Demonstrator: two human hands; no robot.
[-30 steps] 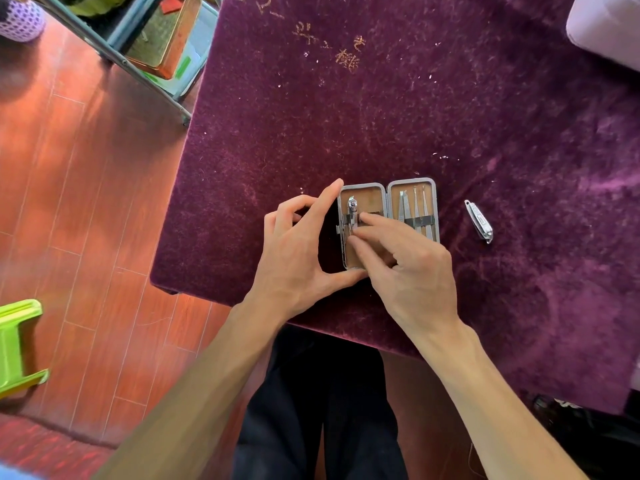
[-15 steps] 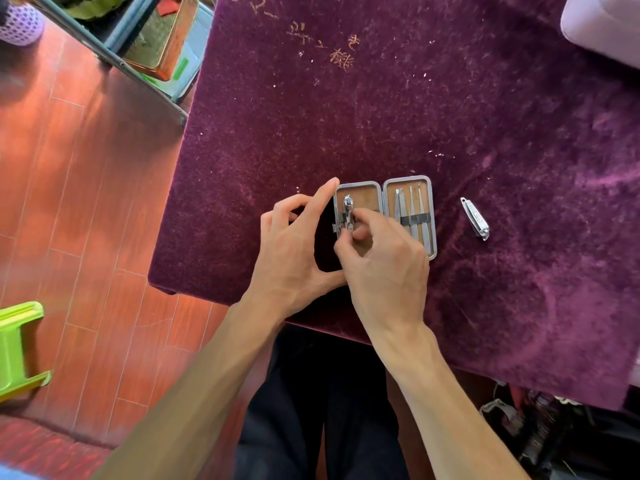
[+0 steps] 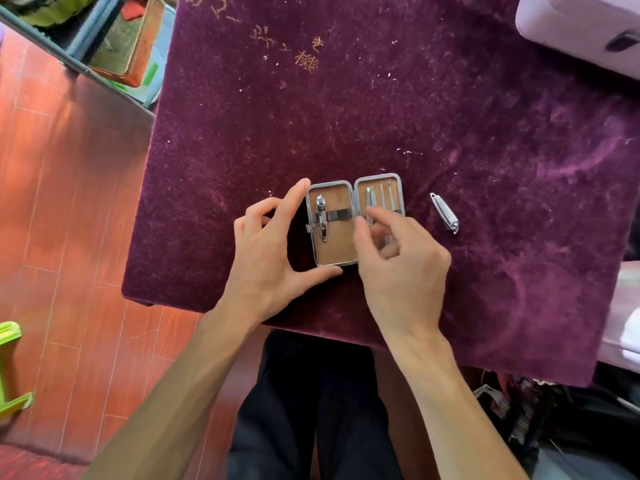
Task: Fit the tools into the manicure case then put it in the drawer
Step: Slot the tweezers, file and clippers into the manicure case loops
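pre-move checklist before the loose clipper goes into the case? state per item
1. Manicure case open and flat on the purple cloth: ok.
2. Case steadied: left hand brackets its left half, index finger at the top corner, thumb at the bottom edge: ok.
3. Large clipper under the elastic strap in the left half: ok.
4. Free space beside it under the same strap: ok.
5. Right hand empty, fingers loose over the right half: ok.
6. Small clipper loose on the cloth right of the case, unobstructed: ok.
7. Thin tools fully seated in the right half: cannot tell, the hand covers their lower ends.
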